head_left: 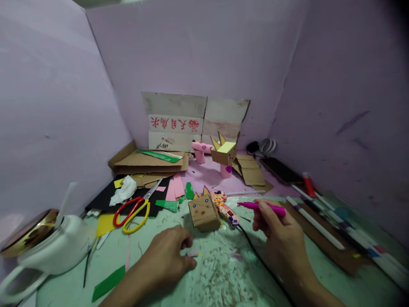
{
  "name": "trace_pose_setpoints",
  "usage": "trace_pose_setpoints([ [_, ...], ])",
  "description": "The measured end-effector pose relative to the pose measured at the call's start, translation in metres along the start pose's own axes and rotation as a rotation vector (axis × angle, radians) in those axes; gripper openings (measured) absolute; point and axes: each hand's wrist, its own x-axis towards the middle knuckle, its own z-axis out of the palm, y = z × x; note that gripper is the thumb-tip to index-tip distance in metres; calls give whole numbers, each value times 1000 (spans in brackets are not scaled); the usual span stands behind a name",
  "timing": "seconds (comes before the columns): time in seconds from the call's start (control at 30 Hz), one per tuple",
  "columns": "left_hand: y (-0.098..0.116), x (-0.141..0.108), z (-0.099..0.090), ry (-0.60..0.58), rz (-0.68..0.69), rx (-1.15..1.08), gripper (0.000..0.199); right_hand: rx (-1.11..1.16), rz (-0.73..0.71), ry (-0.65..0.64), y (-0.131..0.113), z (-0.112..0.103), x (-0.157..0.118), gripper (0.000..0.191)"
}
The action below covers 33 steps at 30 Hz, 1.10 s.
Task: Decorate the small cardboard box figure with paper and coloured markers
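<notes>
Head view: the right hand is gripping a slim magenta marker pointing left; a brown cardboard face-box is sitting just far-right of the nearer left hand, empty, thumb apart.

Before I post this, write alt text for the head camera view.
A person's right hand has a magenta marker in its grip above a cluttered green table, while the left hand, open, is near a small cardboard box with a face. Red-and-yellow scissors lie to the left; an eared cardboard head on a pink tube stands farther back.
</notes>
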Motion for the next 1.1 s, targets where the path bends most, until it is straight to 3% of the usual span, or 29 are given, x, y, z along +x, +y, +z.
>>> trace_pose_setpoints([
  [0.1,3,-6,7,-78,56,221,12,22,28,-14,-1,1,-2,30],
  [0.17,4,-7,8,-122,105,251,9,59,59,-40,-2,2,-5,30],
  [0.37,16,-12,5,-109,123,-135,14,186,218,-313,-7,13,-28,32],
  [0.47,23,-15,4,-90,82,-237,15,200,252,-385,-11,16,-37,28],
  [0.67,28,-14,4,-128,40,-208,18,120,188,-527,-6,13,-42,22],
  [0.9,26,-16,5,-150,71,-147,21,-105,-106,-589,-9,15,-41,6],
  [1.1,26,-13,6,-84,68,-317,19,-176,-111,-604,-14,12,-41,8],
])
